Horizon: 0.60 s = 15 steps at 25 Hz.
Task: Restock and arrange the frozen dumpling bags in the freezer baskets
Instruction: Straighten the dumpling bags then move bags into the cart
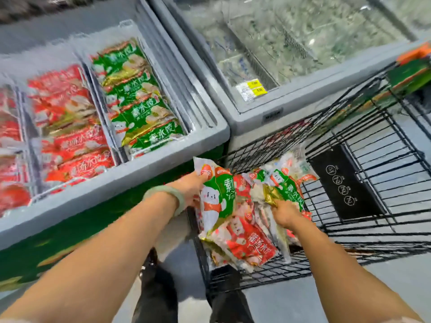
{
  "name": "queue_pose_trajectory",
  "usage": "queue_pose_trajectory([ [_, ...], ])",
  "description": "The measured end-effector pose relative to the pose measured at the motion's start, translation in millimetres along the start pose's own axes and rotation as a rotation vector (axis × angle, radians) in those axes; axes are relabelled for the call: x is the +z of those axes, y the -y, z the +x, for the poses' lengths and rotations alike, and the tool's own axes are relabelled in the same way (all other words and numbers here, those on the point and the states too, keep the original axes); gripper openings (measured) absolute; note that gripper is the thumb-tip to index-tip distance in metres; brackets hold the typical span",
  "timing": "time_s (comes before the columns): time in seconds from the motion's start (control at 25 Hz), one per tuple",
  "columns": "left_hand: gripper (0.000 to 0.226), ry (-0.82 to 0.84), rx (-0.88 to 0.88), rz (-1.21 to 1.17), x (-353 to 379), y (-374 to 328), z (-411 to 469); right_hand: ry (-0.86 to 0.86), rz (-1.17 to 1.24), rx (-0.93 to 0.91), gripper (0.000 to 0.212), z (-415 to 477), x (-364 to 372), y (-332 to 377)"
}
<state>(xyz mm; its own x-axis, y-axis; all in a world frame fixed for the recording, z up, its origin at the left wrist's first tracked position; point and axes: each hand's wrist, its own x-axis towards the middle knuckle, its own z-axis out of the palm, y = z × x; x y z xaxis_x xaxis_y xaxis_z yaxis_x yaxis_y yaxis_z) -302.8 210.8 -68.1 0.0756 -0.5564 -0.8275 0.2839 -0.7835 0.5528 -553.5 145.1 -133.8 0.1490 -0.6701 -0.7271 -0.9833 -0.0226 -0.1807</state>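
Note:
My left hand [190, 188], with a pale green bangle on the wrist, grips a green dumpling bag [217, 197] held upright at the left end of a black wire cart [363, 201]. My right hand [285, 212] is closed on a second green bag [288, 190] lying on the pile in the cart. Red dumpling bags [250, 241] lie beneath them. In the open freezer on the left, a basket of stacked green bags [137, 99] sits beside a basket of red bags [70, 127].
The grey freezer rim [130, 176] runs just left of my left hand. A second freezer with a closed glass lid [291, 43] and yellow price tags [254, 88] stands behind the cart. A green box [412, 73] rests on the cart's far end. My feet are on the floor below.

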Motion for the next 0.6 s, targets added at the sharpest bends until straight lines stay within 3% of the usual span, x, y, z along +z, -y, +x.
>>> queue_pose_trajectory([
  [0.2, 0.041, 0.052, 0.015, 0.075, -89.3, -25.4, -48.0, -0.027, -0.057, -0.068, 0.033, -42.5, -26.1, 98.7],
  [0.36, 0.041, 0.124, 0.054, 0.128, -169.7, -49.0, -77.8, -0.083, 0.061, -0.050, 0.023, -77.9, -40.3, 182.5],
  [0.52, 0.025, 0.257, 0.135, 0.116, -240.8, -68.9, -102.2, -0.156, 0.066, -0.025, 0.024, -101.6, -56.5, 251.1],
  [0.6, 0.026, 0.237, 0.177, 0.089, -267.7, -73.2, -116.1, -0.144, 0.104, -0.005, 0.022, -109.8, -65.5, 275.1],
])
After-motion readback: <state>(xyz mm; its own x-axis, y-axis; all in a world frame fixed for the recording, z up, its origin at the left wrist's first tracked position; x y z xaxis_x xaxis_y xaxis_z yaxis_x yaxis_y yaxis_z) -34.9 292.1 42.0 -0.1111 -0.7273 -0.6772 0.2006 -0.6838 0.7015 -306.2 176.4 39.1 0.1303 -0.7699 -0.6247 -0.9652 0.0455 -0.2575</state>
